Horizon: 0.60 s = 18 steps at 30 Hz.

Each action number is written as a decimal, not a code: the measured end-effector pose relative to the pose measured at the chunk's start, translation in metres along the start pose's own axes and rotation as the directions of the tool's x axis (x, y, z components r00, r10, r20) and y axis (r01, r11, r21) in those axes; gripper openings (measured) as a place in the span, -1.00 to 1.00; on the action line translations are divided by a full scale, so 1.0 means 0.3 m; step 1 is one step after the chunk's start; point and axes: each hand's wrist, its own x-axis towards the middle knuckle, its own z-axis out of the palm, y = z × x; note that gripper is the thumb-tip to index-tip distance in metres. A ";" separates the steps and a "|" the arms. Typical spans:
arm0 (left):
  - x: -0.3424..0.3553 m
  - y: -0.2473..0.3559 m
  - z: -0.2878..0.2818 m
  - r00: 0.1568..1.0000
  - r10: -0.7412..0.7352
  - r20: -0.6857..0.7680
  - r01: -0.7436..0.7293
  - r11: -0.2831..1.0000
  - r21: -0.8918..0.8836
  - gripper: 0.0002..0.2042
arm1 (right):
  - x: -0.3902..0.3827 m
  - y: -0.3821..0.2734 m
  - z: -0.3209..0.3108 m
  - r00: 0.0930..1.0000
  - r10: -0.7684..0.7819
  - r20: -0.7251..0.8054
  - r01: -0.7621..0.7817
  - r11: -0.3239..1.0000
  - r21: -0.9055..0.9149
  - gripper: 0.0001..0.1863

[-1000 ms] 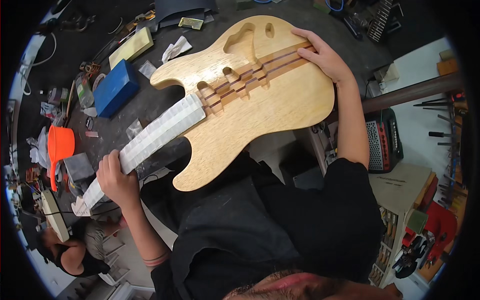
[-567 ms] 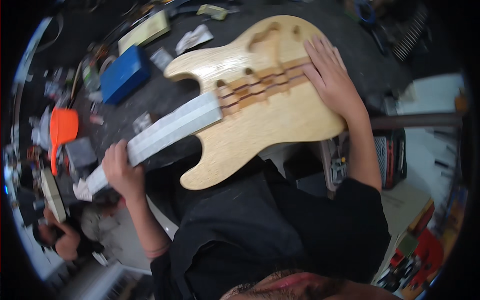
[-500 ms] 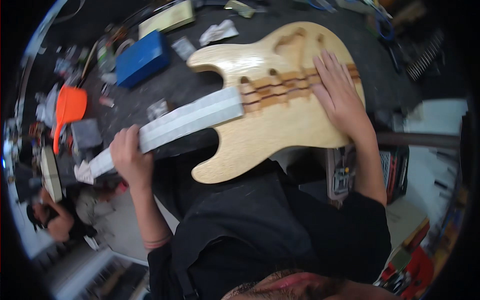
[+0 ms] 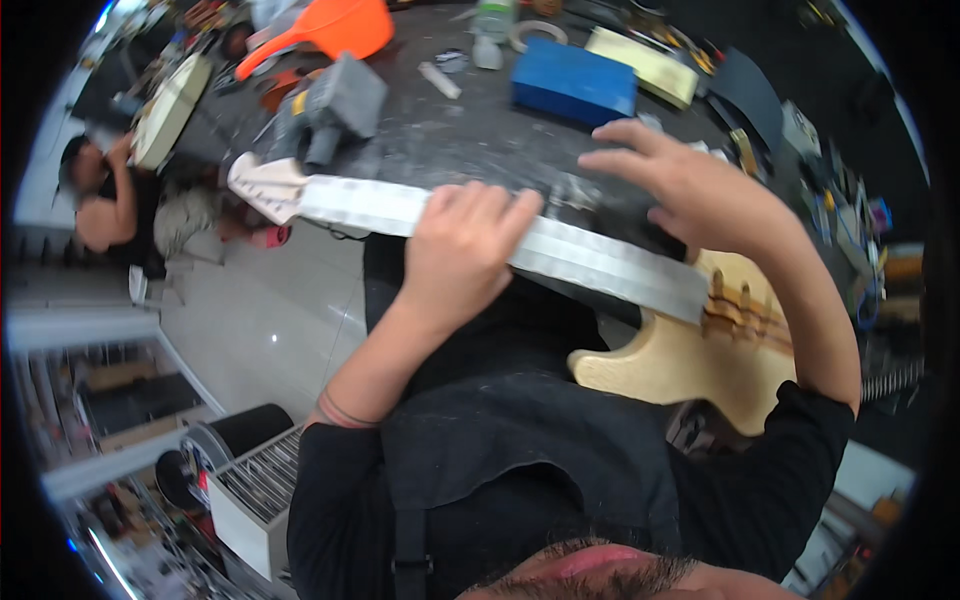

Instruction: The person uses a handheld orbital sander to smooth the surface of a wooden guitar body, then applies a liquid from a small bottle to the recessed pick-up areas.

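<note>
The right hand has left the guitar body, open with fingers parted; only the left hand grips now, its fingers closed around the neck.

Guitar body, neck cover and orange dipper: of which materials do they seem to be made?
Guitar body: wood, pale, with darker brown stripes along its centre; whether it is varnished, I cannot tell.
Neck cover: probably masking tape, judging by its whitish, slightly uneven bands; paper is possible.
Orange dipper: most likely moulded plastic, given its even, bright colour and smooth, rounded shape.
</note>
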 end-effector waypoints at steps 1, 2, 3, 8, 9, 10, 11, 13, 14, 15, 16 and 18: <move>0.001 -0.007 -0.002 1.000 -0.001 -0.016 0.001 1.000 -0.004 -0.55 | 0.097 0.000 0.034 0.994 -0.072 0.081 0.080 0.992 -0.101 -0.01; 0.000 -0.013 0.000 0.999 -0.001 -0.033 0.001 1.000 0.008 -0.63 | 0.157 0.002 0.053 0.982 -0.077 0.172 0.092 0.993 -0.079 0.02; -0.001 -0.023 0.005 0.999 0.000 -0.052 0.001 1.000 0.018 -0.71 | 0.207 0.004 0.068 0.970 -0.096 0.224 0.090 0.995 0.034 -0.06; -0.030 -0.078 0.019 0.995 -0.032 -0.095 0.037 0.998 0.052 -0.82 | 0.381 -0.034 0.128 0.956 -0.194 0.219 0.167 0.977 0.136 -0.32; -0.033 -0.090 0.019 0.991 -0.033 -0.128 0.041 0.997 0.059 -0.83 | 0.414 -0.039 0.137 0.952 -0.200 0.230 0.171 0.975 0.141 -0.33; -0.033 -0.102 0.016 0.989 -0.032 -0.146 0.041 0.997 0.061 -0.84 | 0.445 -0.044 0.149 0.949 -0.195 0.246 0.163 0.976 0.146 -0.34; -0.031 -0.111 0.012 0.986 -0.028 -0.164 0.039 0.997 0.060 -0.84 | 0.471 -0.048 0.160 0.947 -0.229 0.225 0.193 0.966 0.173 -0.36; -0.022 -0.126 -0.001 0.987 -0.037 -0.155 0.049 0.996 0.070 -0.86 | 0.516 -0.053 0.173 0.949 -0.249 0.194 0.213 0.959 0.188 -0.38; -0.015 -0.134 -0.007 0.987 -0.035 -0.156 0.048 0.996 0.077 -0.88 | 0.532 -0.053 0.167 0.947 -0.287 0.140 0.256 0.945 0.205 -0.38; -0.008 -0.142 -0.015 0.989 -0.024 -0.146 0.037 0.996 0.084 -0.88 | 0.534 -0.058 0.149 0.973 -0.219 0.073 0.197 0.954 0.227 -0.38; -0.004 -0.150 -0.022 0.990 -0.016 -0.137 0.029 0.995 0.091 -0.89 | 0.525 -0.064 0.120 0.987 -0.161 -0.005 0.156 0.953 0.259 -0.38; 0.005 -0.167 -0.034 0.986 -0.012 -0.164 0.030 0.994 0.108 -0.91 | 0.509 -0.072 0.013 0.997 0.010 0.082 -0.044 0.906 0.421 -0.40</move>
